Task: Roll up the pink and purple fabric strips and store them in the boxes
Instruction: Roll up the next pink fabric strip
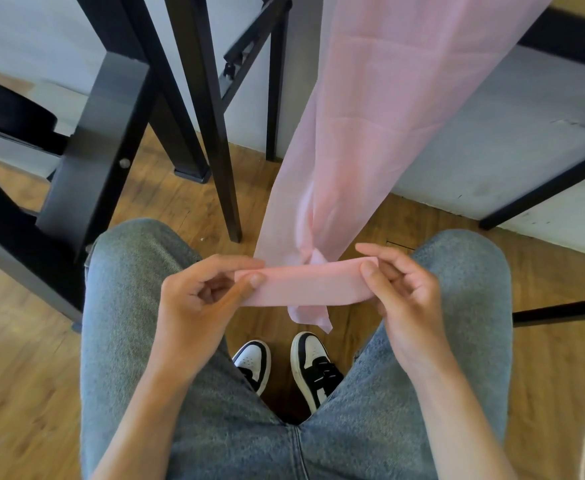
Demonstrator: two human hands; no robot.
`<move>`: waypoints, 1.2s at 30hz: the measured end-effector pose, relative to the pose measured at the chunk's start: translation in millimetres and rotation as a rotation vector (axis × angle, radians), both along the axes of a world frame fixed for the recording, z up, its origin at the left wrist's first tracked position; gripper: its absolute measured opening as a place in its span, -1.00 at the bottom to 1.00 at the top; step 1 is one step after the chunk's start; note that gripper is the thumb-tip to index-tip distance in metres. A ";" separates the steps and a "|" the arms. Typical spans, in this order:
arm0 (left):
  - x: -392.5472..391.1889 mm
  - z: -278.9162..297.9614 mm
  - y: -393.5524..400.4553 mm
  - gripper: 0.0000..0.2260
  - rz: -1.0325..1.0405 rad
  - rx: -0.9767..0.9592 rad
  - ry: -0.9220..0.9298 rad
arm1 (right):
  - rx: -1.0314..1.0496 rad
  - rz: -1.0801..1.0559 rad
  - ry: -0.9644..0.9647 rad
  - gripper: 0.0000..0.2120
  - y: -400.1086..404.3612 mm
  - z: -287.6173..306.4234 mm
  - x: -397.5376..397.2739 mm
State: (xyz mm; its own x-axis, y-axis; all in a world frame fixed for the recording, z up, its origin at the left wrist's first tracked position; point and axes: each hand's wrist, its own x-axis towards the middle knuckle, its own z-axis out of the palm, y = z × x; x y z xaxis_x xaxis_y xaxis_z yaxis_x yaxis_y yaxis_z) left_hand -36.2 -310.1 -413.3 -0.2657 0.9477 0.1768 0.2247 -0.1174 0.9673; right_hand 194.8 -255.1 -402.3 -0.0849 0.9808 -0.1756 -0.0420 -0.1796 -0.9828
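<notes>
Now | pink strip [304,284]: sheer, flat fold | left hand [197,299], right hand [405,289] pinch ends

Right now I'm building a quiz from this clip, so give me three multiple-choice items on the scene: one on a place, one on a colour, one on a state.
1. Where does the loose length of the fabric strip run from the hands?
A. Down into a box
B. Up and away toward the top of the view
C. Around a chair leg

2. What colour is the strip being handled?
A. Pink
B. Purple
C. White

3. How is the flattened roll held?
A. In one hand only
B. Lying on the lap
C. Pinched at both ends

Answers:
1. B: the pink fabric strip rises from the roll toward the upper edge of the view.
2. A: both the hanging length and the rolled part are pink.
3. C: the left hand pinches one end and the right hand the other, above the gap between the knees.
</notes>
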 end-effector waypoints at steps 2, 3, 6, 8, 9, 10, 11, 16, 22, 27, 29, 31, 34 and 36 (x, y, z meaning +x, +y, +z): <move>-0.2 -0.9 -0.8 -0.84 -0.009 -0.005 -0.041 | -0.024 -0.011 0.034 -0.82 -0.2 -1.4 -0.9; -0.9 -1.8 -1.1 -0.81 -0.026 -0.010 -0.074 | -0.031 -0.010 0.046 -0.83 -0.2 -1.6 -0.2; -3.2 -3.2 -2.1 -0.71 -0.064 -0.019 -0.138 | -0.064 0.032 0.099 -0.79 0.3 0.0 3.0; -4.7 -3.9 -1.4 -0.74 -0.045 -0.033 -0.134 | -0.069 0.072 0.124 -0.67 0.1 0.6 4.5; -5.3 -4.2 -1.2 -0.77 -0.034 -0.040 -0.112 | -0.071 0.081 0.132 -0.65 -0.4 1.0 4.1; -5.7 -4.8 -1.3 -0.81 -0.027 -0.046 -0.084 | -0.071 0.080 0.138 -0.65 -1.3 1.0 2.8; -5.3 -4.5 -1.1 -0.85 -0.021 -0.053 -0.065 | -0.065 0.072 0.138 -0.67 -2.1 1.1 1.2; 5.3 -0.2 1.5 -0.95 0.019 -0.030 0.016 | 0.013 0.020 0.018 -0.78 -4.7 3.3 -9.2; 6.2 -2.9 0.3 -0.95 0.015 -0.067 0.002 | -0.009 -0.048 -0.016 -0.82 -5.4 1.9 -10.1; 3.5 -3.5 1.0 -0.89 0.019 -0.075 -0.027 | -0.039 -0.090 0.011 -0.87 -9.0 -2.0 -15.4; 4.2 -1.0 1.0 -0.88 0.014 -0.051 -0.049 | -0.073 -0.080 0.068 -0.78 -9.8 -1.6 -18.1; 4.2 1.5 0.2 -0.76 -0.002 -0.021 -0.066 | -0.091 -0.091 0.091 -0.77 -9.8 -0.8 -19.5; 1.1 -0.9 -0.4 -0.72 -0.051 0.010 -0.089 | -0.102 -0.145 0.113 -0.83 -8.0 -0.9 -19.3; -0.2 -2.1 -0.4 -0.76 -0.046 0.007 -0.052 | -0.109 -0.150 0.135 -0.90 -7.6 -1.0 -19.1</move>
